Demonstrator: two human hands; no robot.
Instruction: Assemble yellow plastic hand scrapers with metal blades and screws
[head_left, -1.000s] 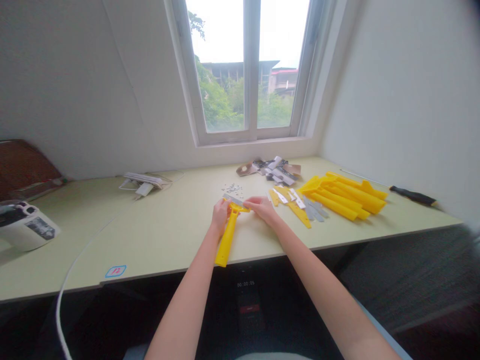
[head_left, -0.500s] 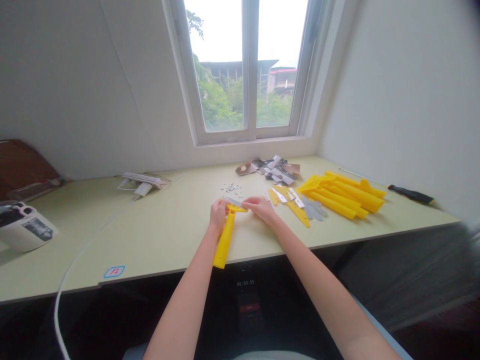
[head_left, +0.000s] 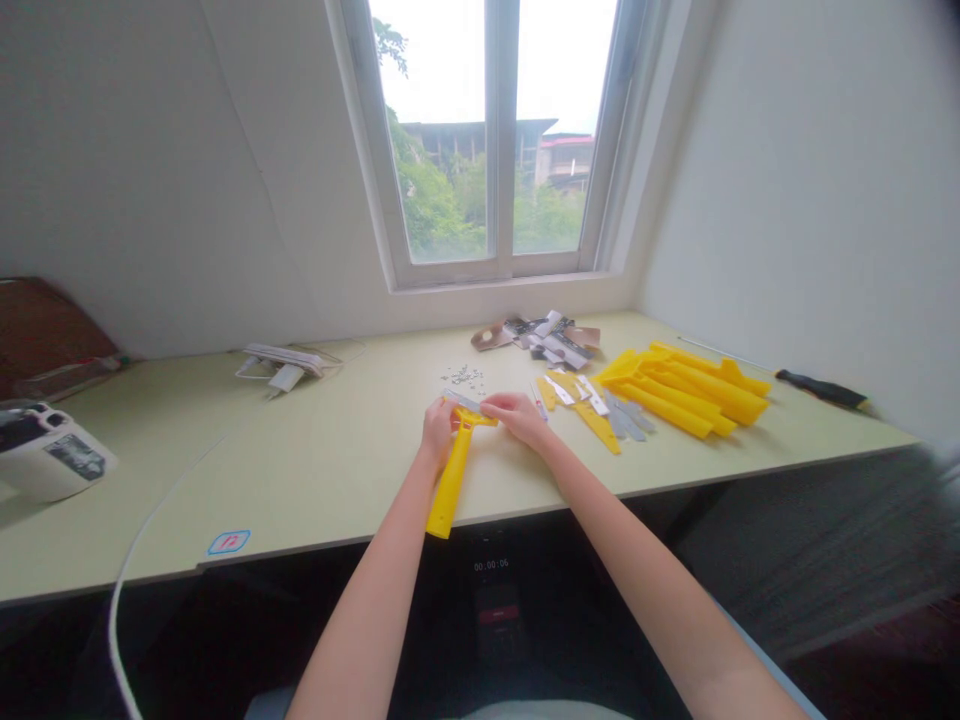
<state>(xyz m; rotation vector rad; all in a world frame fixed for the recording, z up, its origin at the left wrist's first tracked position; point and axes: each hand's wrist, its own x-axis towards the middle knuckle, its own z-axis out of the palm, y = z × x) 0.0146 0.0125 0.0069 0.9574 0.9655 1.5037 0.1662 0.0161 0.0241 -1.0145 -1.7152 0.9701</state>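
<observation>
Barely a shift since half a second ago: the timer on the dark screen flips from five to six, and both hands stay put at the head of the yellow handle. That screen sits nearest us, below the handle's butt. Off to the handle's left, a white cable crosses the front edge of the pale table, and a blue-bordered label shows near that edge. Now the handle itself, its grip slanting out to the table's front edge, its crosspiece up between the hands! The left hand grips the crosspiece's left end, some fingers hidden; the right hand pinches the right end of the metal blade lying along the crosspiece. Far left of the handle stands a white jug. Right of it, flat yellow pieces mix with grey blades; farther right come stacked yellow handles, then a black-gripped screwdriver. Just beyond the handle, small metal bits lie scattered! Beyond and left of it rests a white power strip; beyond and right, a heap of strips. Farthest past the handle, the window.
</observation>
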